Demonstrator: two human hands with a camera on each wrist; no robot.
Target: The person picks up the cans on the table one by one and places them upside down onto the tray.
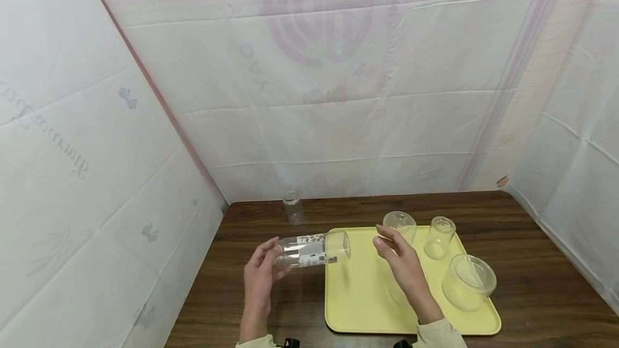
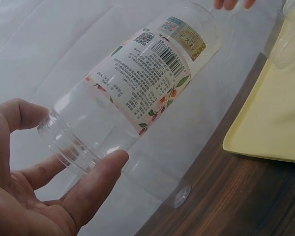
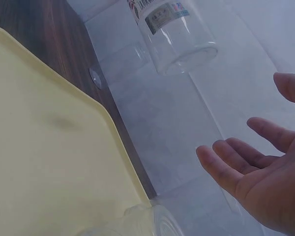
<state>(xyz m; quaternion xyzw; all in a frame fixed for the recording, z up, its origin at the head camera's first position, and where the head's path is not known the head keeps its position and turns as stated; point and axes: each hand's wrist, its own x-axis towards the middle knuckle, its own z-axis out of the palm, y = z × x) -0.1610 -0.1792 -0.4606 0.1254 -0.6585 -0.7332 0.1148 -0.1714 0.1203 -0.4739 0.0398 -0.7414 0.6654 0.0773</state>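
Note:
My left hand [image 1: 259, 278] grips a transparent jar [image 1: 311, 249] by its threaded mouth end, with thumb and fingers around the rim. The jar lies sideways in the air, its base towards the right, left of the yellow tray [image 1: 358, 305]. In the left wrist view, a printed label with flowers and a barcode shows on the jar [image 2: 137, 78]. Over the tray, my right hand [image 1: 406, 270] holds nothing; its fingers are loosely spread and apart from the jar. The right wrist view shows that hand [image 3: 270, 182] below the jar's base [image 3: 187, 56].
On the tray stand a tall transparent container [image 1: 400, 224] partly behind the right hand, a smaller one [image 1: 439, 238] and a wide one [image 1: 469, 282] at the right edge. A narrow transparent container [image 1: 293, 208] stands on the brown table at the back. White sheets hang behind and beside.

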